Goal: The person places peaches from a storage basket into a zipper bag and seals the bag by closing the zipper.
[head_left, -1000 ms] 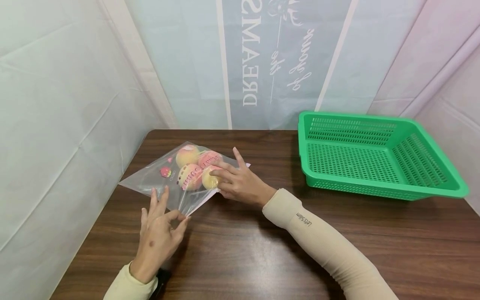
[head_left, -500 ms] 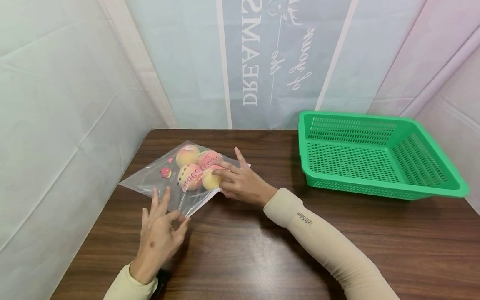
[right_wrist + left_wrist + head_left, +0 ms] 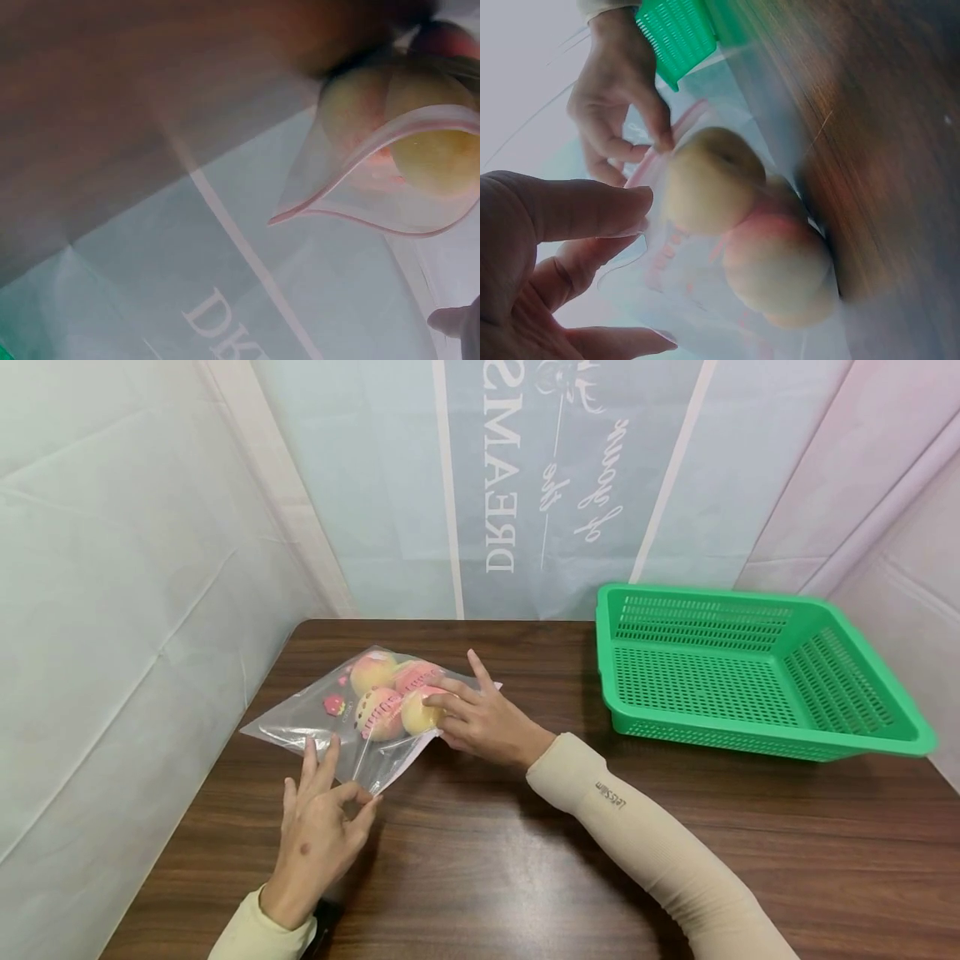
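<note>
A clear plastic zip bag (image 3: 281, 724) with pink print lies on the wooden table, several peaches (image 3: 380, 714) bunched inside it. With thumb and index finger, my left hand (image 3: 318, 831) pinches the bag's near corner; its other fingers stretch out over the film. At the mouth side, my right hand (image 3: 487, 722) pinches the edge, thumb against fingers in the left wrist view, where a peach (image 3: 712, 180) sits just inside. The right wrist view shows the pink-edged mouth (image 3: 337, 180) gaping, with a yellowish peach (image 3: 435, 161) behind it.
A green plastic basket (image 3: 705, 685) with slotted sides stands at the back right of the table (image 3: 480, 877). Pale cloth walls close off the left and back, the back one (image 3: 502, 485) printed with mirrored lettering.
Both hands keep their hold almost unmoved. The bag's film and its print have shifted slightly over the peaches, and a bright glare now shows on the left part of the bag.
</note>
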`<state>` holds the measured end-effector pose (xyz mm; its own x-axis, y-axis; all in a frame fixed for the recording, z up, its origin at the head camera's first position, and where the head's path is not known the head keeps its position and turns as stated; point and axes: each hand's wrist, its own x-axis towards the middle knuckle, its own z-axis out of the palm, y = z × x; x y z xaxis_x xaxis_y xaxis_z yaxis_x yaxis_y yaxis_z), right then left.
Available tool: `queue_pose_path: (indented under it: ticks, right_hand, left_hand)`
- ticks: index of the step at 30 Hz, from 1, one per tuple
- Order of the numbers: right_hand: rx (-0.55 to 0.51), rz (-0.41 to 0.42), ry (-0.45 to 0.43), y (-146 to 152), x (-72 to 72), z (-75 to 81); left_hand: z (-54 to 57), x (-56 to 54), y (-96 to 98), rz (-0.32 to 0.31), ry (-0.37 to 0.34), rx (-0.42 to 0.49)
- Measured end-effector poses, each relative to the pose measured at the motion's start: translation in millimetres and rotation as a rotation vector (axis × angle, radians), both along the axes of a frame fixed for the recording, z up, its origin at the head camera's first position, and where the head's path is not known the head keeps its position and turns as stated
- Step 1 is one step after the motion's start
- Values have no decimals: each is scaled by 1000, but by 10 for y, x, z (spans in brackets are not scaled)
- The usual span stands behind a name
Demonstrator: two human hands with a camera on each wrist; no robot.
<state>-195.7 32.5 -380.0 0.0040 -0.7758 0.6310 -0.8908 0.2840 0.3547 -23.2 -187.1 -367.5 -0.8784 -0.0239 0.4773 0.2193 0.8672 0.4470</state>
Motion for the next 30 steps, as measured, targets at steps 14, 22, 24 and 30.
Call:
queue_pose_path:
  ticks: [14,22,24,30]
  right_hand:
    - [-10,10,11,13,-8,57]
    - [15,8,8,73,-4,-34]
    - [13,4,2,97,-16,-48]
    - [16,-16,-15,158,-60,-61]
  left_hand:
    - [29,-2,-15,0,8,19]
    - [15,2,-3,-23,-1,-13]
    - [12,7,-5,-25,-4,-11]
    - [2,10,-24,-19,-11,-14]
